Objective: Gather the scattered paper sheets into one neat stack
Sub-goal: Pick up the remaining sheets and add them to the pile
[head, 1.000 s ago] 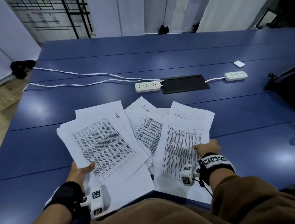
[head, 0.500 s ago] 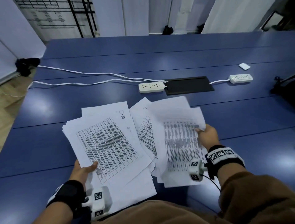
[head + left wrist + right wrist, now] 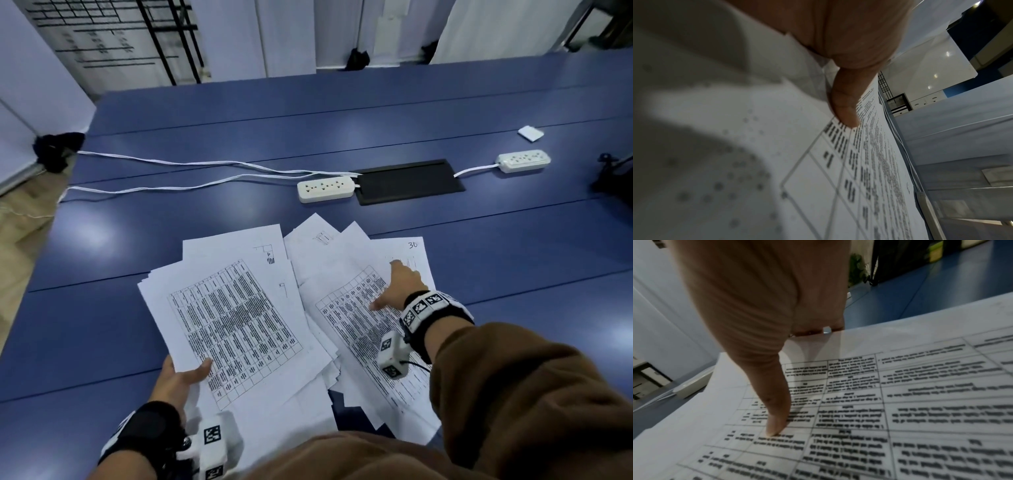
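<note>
The left hand (image 3: pixel 178 378) pinches the near corner of a fanned bundle of printed sheets (image 3: pixel 233 318), thumb (image 3: pixel 844 107) on top and the fingers hidden beneath. Just beside it, the right hand (image 3: pixel 399 286) lies open with its fingers flat on a second spread of sheets (image 3: pixel 356 274), the thumb tip (image 3: pixel 774 426) touching the print. Both piles overlap on the blue tabletop (image 3: pixel 102 325), and beyond the hands lies a white power strip (image 3: pixel 325 188).

The print on the paper sheets (image 3: pixel 236 318) is too blurred to read in any view. Under the left hand (image 3: pixel 178 378), its fingers are hidden beneath the pile; only the thumb (image 3: pixel 846 112) shows. The right hand (image 3: pixel 399 286) covers part of a table. The sheets' near edges vanish behind the brown sleeves (image 3: pixel 513 411).
</note>
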